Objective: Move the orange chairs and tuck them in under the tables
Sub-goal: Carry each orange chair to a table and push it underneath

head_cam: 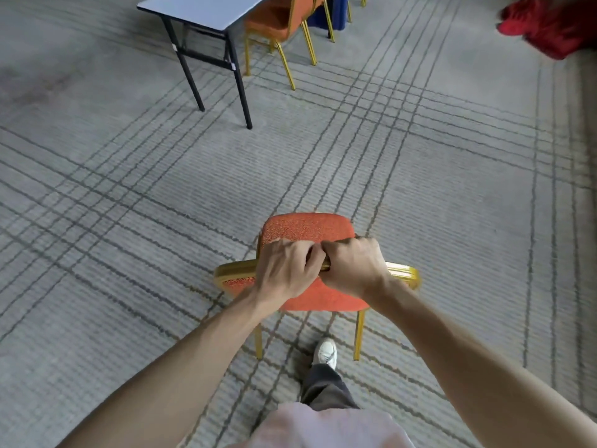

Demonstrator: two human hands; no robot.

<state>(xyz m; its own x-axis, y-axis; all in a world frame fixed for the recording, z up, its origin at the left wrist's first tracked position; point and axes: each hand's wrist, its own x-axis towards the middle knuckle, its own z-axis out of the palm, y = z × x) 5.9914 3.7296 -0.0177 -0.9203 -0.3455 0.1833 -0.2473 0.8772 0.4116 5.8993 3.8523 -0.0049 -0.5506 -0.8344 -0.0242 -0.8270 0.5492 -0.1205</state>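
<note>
Gripping the gold top rail of an orange chair, left hand and right hand touched side by side, fingers curled over it | chair stood on grey carpet, well apart from the table | second orange chair sat partly under that table.

I take this for a banquet or conference hall. Grey carpet crossed with dark plaid lines fills my whole view. On it stands a folding table with a pale grey-blue top and black metal legs, with an orange padded chair on a gold metal frame drawn up at its far side. A second orange banquet chair of the same kind stands just below me. A dark blue table skirt hangs beyond.
</note>
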